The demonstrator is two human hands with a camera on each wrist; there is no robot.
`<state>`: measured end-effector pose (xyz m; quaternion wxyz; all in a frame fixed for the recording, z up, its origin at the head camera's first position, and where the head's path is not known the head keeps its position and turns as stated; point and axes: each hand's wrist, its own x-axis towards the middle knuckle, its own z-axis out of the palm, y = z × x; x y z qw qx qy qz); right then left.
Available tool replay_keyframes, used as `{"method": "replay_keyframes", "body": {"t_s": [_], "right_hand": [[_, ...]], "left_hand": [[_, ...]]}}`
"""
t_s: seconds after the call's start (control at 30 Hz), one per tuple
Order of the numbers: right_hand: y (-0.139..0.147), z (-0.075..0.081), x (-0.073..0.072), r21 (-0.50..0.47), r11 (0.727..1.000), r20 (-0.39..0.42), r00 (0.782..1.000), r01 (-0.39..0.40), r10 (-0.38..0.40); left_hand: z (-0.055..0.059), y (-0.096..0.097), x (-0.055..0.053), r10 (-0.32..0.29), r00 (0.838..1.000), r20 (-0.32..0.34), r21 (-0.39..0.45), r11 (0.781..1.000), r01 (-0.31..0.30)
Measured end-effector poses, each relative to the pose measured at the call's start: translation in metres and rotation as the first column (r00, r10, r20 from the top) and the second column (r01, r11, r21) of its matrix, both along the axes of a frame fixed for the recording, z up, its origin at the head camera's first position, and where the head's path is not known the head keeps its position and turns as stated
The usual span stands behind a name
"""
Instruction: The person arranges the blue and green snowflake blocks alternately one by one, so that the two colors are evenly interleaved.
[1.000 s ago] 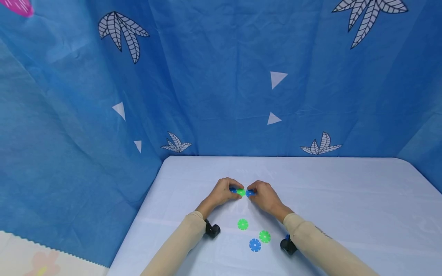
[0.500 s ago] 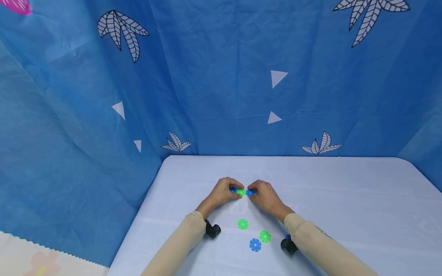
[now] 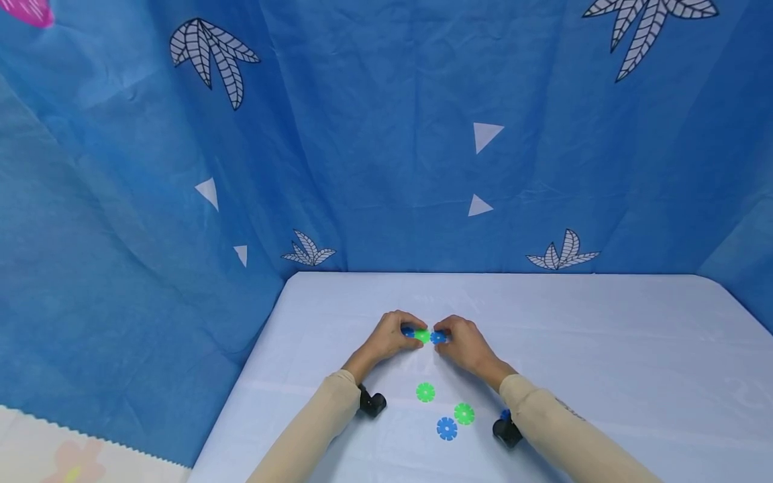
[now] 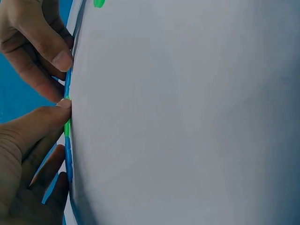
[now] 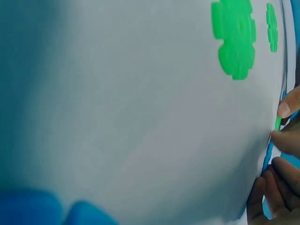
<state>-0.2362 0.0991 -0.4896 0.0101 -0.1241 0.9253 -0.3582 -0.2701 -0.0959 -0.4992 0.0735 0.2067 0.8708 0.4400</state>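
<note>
1. Two hands meet near the middle of the pale tabletop [image 3: 604,349], each pinching one end of a short row of joined flat toothed discs that rests on the surface.
2. The left hand [image 3: 386,339] has its fingers curled round the left blue disc [image 3: 408,331]; thumb and fingertips nip its edge.
3. The right hand [image 3: 461,343] grasps the right blue disc [image 3: 439,337] the same way, fingers bent over it.
4. Between the two blue discs sits the middle green disc [image 3: 422,336], touching both and showing in the gap between the hands.
5. From the left wrist view the row appears edge-on as a thin blue and green strip [image 4: 68,136] at the rim of the surface, with fingertips [image 4: 61,60] pressed against it from both sides.
6. From the right wrist view the same strip shows at the right edge, held by fingertips [image 5: 284,108].
7. Three loose discs lie flat nearer the person: a green disc [image 3: 425,392] just below the hands, a second green disc [image 3: 464,413] to its right and closer in, and a loose blue disc [image 3: 447,428] just beside that one, nearest the person.
8. Both forearms wear beige sleeves [image 3: 320,422], and a black wrist camera [image 3: 371,402] hangs under each wrist.
9. A blue cloth backdrop [image 3: 362,134] printed with white leaves and triangles stands behind and beside the tabletop.
</note>
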Motion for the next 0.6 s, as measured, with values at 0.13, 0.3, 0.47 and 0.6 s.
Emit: {"method": "replay_keyframes", "body": {"t_s": [0.13, 0.3, 0.47, 0.6], "right_hand": [[0.007, 0.0, 0.003, -0.021, 1.0, 0.026, 0.999, 0.021, -0.02], [0.02, 0.002, 0.01, -0.014, 0.999, 0.049, 0.998, 0.039, -0.039], [0.032, 0.007, 0.028, -0.004, 1.0, 0.046, 0.999, -0.008, 0.009], [0.04, 0.013, 0.046, -0.018, 0.992, 0.063, 0.99, -0.128, 0.129]], "left_hand": [[0.0, -0.001, -0.002, -0.011, 1.0, -0.011, -0.018, 1.0, 0.011], [0.0, -0.001, -0.002, -0.006, 1.0, -0.01, -0.037, 0.999, 0.006], [0.0, -0.001, -0.002, -0.002, 1.0, -0.007, -0.039, 0.999, 0.001], [0.0, -0.001, -0.001, 0.0, 1.0, -0.007, -0.042, 0.999, 0.0]]}}
